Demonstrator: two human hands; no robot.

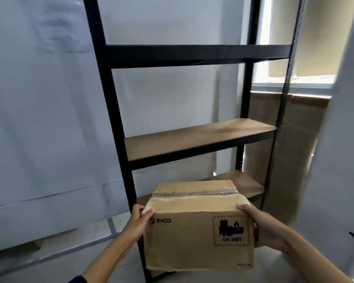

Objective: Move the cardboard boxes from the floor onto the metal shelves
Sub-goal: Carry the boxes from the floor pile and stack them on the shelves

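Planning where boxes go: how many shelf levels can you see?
3: a top black level, a bare middle board, and a lower board behind the held box. Others may be hidden.

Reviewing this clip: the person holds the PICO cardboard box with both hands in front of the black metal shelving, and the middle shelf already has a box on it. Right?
Not quite. In the head view the middle shelf is bare; no box sits on it. The rest holds: left hand and right hand grip the PICO cardboard box in front of the black metal shelving.
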